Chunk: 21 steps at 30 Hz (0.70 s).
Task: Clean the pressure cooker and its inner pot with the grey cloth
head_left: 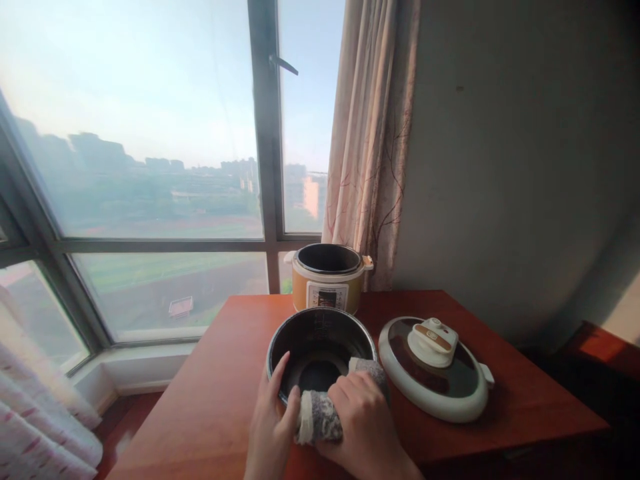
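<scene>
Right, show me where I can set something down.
Bare table lies left of the black pot, to the left edge, and right of the lid toward the right corner. It's crowded in the middle: cooker body behind the pot, left hand, right hand and cloth at its front, lid close beside.

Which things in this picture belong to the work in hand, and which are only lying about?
In the work:
- black pot, at the left hand
- grey cloth, in the right hand

Seemingly not in use:
- cooker body, behind the pot
- lid, beside the pot
</scene>
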Each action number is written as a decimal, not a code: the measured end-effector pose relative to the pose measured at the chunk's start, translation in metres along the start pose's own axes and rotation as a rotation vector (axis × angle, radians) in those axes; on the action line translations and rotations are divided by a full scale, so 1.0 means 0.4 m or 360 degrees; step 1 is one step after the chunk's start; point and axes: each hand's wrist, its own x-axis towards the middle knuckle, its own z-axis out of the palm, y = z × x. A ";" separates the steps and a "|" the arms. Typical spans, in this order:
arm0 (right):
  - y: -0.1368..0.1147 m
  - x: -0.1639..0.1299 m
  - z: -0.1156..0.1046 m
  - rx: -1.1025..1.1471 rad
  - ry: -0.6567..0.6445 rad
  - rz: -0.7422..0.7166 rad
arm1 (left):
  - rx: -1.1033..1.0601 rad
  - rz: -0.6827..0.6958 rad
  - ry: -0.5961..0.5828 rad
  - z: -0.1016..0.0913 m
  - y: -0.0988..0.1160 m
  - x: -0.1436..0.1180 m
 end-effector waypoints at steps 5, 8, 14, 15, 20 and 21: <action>0.007 0.002 -0.001 -0.0012 0.0030 -0.0174 | 0.0074 0.0054 -0.0091 -0.035 0.013 0.029; 0.018 0.002 -0.004 -0.0033 -0.0019 -0.0245 | 0.0077 0.0061 -0.0187 -0.054 0.025 0.055; 0.085 0.004 -0.032 0.0030 -0.0222 -0.0417 | 0.0005 0.0070 -0.0521 -0.091 0.035 0.137; 0.103 0.007 -0.041 0.0057 -0.0266 -0.0446 | -0.0010 0.0058 -0.0586 -0.098 0.034 0.153; 0.180 0.025 -0.075 0.0241 -0.0355 -0.0490 | -0.0116 -0.0035 -0.0846 -0.120 0.018 0.214; 0.188 0.026 -0.077 0.0269 -0.0355 -0.0478 | -0.0128 -0.0037 -0.0865 -0.121 0.013 0.220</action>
